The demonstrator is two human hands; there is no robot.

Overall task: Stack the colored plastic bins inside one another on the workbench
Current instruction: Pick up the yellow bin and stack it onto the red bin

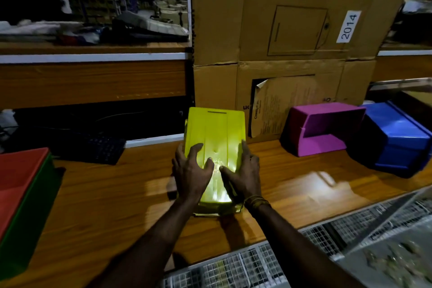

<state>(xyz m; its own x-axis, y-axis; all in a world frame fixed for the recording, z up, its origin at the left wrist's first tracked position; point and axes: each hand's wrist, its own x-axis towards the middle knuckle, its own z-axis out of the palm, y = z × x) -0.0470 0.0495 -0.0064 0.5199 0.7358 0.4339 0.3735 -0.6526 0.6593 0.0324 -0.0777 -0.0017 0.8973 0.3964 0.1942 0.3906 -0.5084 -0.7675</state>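
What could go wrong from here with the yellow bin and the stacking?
1. Both hands, left and right, press the yellow bin with spread fingers rather than a wrapped grip; it may slip when lifted.
2. The red bin, nested in the green bin, sits at the workbench edge; pushing another in might shove it off.

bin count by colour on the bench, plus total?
Yellow bin: 1, both hands on it (left hand, right hand)
Purple bin: 1
Blue bin: 1
Red bin: 1, nested in the green one
Green bin: 1
Total: 5
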